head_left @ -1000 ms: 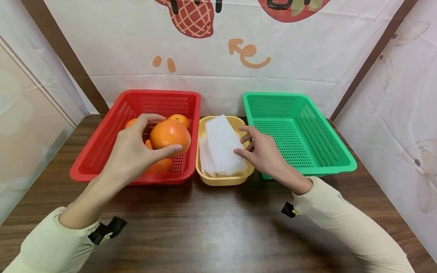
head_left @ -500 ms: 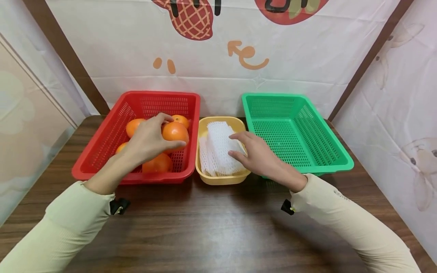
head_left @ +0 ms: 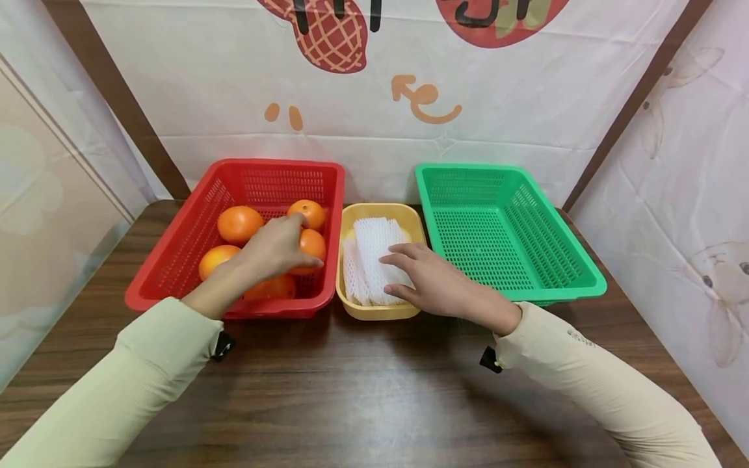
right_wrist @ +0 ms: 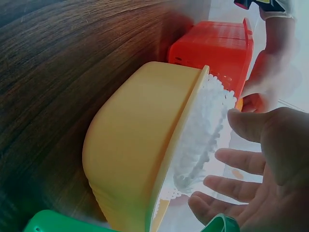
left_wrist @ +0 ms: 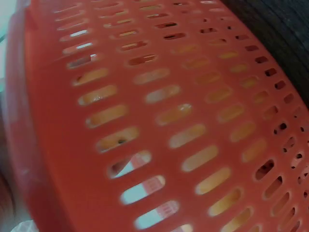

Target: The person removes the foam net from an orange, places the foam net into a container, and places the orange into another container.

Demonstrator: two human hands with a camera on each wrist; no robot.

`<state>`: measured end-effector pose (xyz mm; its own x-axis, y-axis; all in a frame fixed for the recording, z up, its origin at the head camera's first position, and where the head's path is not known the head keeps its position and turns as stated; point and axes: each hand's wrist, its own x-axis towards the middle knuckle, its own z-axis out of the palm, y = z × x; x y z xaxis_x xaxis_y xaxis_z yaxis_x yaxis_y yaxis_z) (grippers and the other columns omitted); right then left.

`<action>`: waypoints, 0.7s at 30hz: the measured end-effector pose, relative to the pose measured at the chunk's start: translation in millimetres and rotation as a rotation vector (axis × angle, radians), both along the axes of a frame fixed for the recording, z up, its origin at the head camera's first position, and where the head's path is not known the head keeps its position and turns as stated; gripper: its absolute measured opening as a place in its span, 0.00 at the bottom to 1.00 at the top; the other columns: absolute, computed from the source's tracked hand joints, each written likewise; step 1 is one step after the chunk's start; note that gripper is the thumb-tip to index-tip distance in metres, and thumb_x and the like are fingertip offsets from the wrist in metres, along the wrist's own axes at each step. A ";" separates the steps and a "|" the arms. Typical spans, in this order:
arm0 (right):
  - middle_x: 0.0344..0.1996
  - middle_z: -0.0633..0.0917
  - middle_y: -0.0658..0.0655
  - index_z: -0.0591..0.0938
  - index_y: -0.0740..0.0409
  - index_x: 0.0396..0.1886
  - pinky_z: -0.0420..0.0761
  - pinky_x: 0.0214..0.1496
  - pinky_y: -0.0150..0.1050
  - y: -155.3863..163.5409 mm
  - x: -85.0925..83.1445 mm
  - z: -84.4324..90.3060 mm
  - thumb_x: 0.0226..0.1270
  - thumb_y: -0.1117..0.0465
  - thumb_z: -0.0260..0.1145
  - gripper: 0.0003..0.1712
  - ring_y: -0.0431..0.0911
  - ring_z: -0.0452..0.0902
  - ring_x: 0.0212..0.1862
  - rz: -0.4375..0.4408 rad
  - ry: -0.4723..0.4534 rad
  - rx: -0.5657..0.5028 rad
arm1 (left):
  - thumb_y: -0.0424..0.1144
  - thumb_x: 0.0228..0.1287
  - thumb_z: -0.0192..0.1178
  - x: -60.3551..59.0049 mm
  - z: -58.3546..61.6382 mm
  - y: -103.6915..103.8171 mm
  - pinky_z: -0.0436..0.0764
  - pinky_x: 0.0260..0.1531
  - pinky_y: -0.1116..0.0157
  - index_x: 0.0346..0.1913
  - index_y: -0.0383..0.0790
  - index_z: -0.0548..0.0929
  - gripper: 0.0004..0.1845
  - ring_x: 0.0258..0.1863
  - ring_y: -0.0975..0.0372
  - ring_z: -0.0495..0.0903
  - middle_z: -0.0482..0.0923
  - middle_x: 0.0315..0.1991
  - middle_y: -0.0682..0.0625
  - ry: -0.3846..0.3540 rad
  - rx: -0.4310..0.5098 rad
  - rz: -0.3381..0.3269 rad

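The left hand [head_left: 275,250] curls over an orange [head_left: 309,246] inside the red basket [head_left: 175,260], gripping it among four other round oranges. This perforated plastic basket sits just left of the yellow tub [head_left: 374,311]. The right hand [head_left: 430,279] lies with fingers spread and relaxed on the white foam nets [head_left: 368,253] stacked in that smooth tub, grasping nothing. Right of the tub stands the green basket [head_left: 526,260], also slotted plastic, all on a dark wood-grain table [head_left: 363,390].

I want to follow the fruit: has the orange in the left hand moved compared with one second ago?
Yes. The orange under the left hand has gone down, from above the front rim of the red basket to inside it, among the others.
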<state>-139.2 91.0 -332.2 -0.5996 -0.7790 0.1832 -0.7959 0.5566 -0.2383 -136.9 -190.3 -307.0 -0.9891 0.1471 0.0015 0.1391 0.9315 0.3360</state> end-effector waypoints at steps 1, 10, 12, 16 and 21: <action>0.61 0.72 0.63 0.75 0.59 0.61 0.66 0.64 0.47 0.3 0.2 0.3 0.67 0.50 0.65 0.28 0.55 0.66 0.64 0.003 0.001 0.005 | 0.48 0.45 0.75 -1.5 -0.9 0.6 0.76 0.41 0.50 0.54 0.29 0.69 0.38 0.40 0.47 0.75 0.77 0.38 0.39 -0.006 -0.008 0.003; 0.62 0.72 0.62 0.72 0.59 0.64 0.64 0.66 0.47 3.2 0.1 1.2 0.67 0.49 0.64 0.30 0.54 0.65 0.64 0.021 0.001 0.000 | 0.47 0.45 0.76 -10.4 -15.2 -2.0 0.74 0.45 0.48 0.53 0.32 0.72 0.36 0.43 0.47 0.75 0.77 0.43 0.39 -0.045 -0.079 -0.019; 0.62 0.72 0.62 0.71 0.59 0.64 0.63 0.66 0.47 3.6 -0.3 2.2 0.68 0.49 0.63 0.30 0.54 0.65 0.64 0.016 -0.002 -0.015 | 0.47 0.45 0.76 -11.2 -18.3 -3.3 0.74 0.46 0.48 0.54 0.32 0.72 0.36 0.43 0.46 0.75 0.77 0.44 0.39 -0.036 -0.105 -0.029; 0.62 0.71 0.61 0.71 0.59 0.65 0.62 0.67 0.46 4.4 -1.3 2.9 0.70 0.47 0.60 0.30 0.53 0.64 0.65 -0.002 -0.011 -0.030 | 0.49 0.44 0.76 -11.5 -23.1 -5.2 0.72 0.45 0.47 0.53 0.32 0.74 0.36 0.43 0.46 0.75 0.77 0.44 0.39 -0.020 -0.152 -0.038; 0.65 0.69 0.60 0.69 0.57 0.67 0.62 0.67 0.46 6.1 -0.6 4.5 0.70 0.43 0.57 0.33 0.52 0.61 0.67 -0.030 -0.029 -0.009 | 0.51 0.45 0.75 -7.8 -21.9 -6.5 0.70 0.48 0.45 0.56 0.32 0.73 0.38 0.46 0.45 0.74 0.76 0.48 0.38 -0.020 -0.156 -0.065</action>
<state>-139.9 97.1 -327.7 -0.6283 -0.7587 0.1720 -0.7712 0.5782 -0.2665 -144.7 -196.8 -329.0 -0.9771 0.2076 -0.0460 0.1954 0.9619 0.1910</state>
